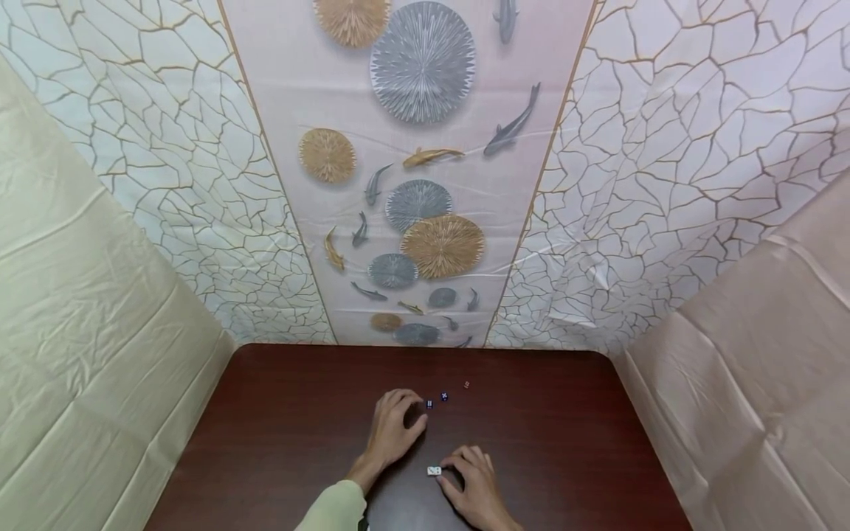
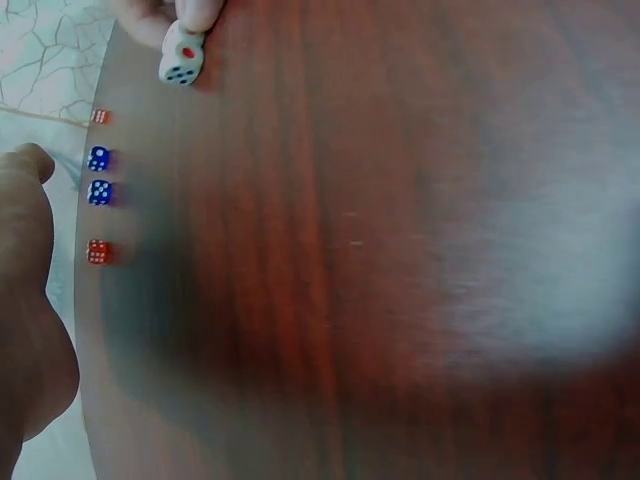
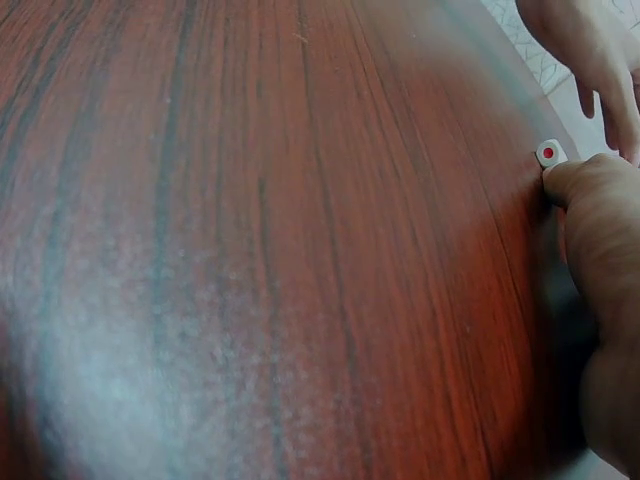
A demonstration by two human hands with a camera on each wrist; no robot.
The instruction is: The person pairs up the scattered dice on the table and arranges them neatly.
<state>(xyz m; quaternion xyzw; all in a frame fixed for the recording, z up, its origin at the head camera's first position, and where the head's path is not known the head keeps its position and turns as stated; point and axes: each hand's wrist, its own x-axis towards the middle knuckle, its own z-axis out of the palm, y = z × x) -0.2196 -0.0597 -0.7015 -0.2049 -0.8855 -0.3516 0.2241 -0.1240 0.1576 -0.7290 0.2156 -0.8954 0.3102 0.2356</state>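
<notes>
On the dark table, white dice (image 1: 434, 470), seemingly two side by side, sit at the fingertips of my right hand (image 1: 477, 487). Its thumb and index finger pinch them; in the left wrist view a red pip and several dark pips show on the white dice (image 2: 181, 73). My left hand (image 1: 393, 428) curves loosely with thumb and index finger apart. Its index fingertip is close to a blue die (image 1: 429, 404). A second blue die (image 1: 444, 397) and a red die (image 1: 467, 384) lie beyond. Another red die (image 2: 98, 252) appears in the left wrist view; my left hand seems to hide it from the head view.
The brown wooden table (image 1: 279, 442) has rounded far corners. Behind it hangs a patterned cloth (image 1: 425, 162) with fish and round motifs. Plain pale cloths (image 1: 86, 317) flank both sides. Light glares off the near tabletop.
</notes>
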